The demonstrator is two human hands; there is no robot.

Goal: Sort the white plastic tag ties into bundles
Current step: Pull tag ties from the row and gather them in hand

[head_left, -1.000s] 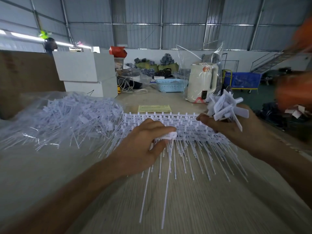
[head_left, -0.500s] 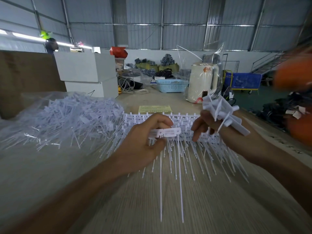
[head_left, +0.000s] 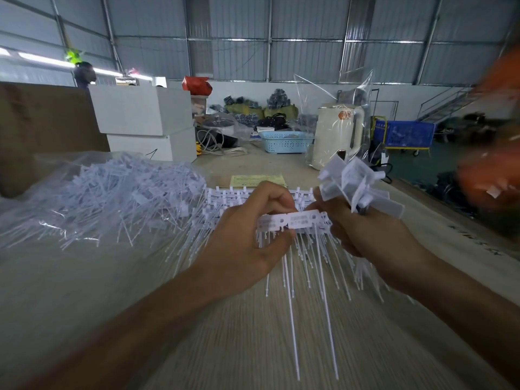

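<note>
Table (head_left: pixel 84 305) bears loose heap of tag ties (head_left: pixel 112 192) in clear plastic at left (too many to count). One joined sheet of ties (head_left: pixel 309 254) lies under both hands, tails toward camera. Left hand (head_left: pixel 247 249), raised above sheet, pinches pair of joined ties (head_left: pixel 292 222): two heads, two long tails hanging. Right hand (head_left: pixel 365 235) grips bundle of ties (head_left: pixel 354 184), fingertips touching pair's right end.

Loose ties (head_left: pixel 112 192) lie heaped left of the hands; a row of ties (head_left: pixel 309 249) beneath them; a kettle (head_left: pixel 336 139) stands behind.
</note>
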